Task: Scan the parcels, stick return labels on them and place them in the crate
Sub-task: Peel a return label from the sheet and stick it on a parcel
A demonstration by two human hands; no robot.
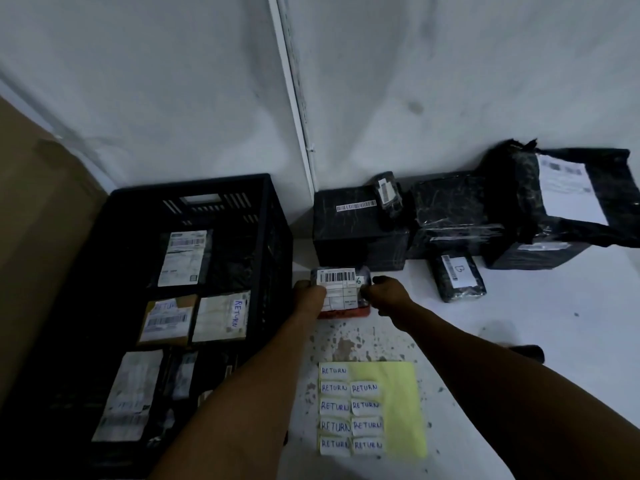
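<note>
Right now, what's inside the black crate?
The crate holds several parcels with white shipping labels facing up; one reads RETURN, handwritten. The left arm covers its near right corner, and whatever lies beneath the top parcels is hidden.

- Held parcel [341, 289]: lower left corner covered by the left hand [309, 295]; small label print illegible.
- Red object [344, 312] beneath the parcel: only an edge shows.
- Crate [194, 192]: near wall cut off by the bottom edge.
- Rear parcel labels [564, 183]: blurred.
</note>
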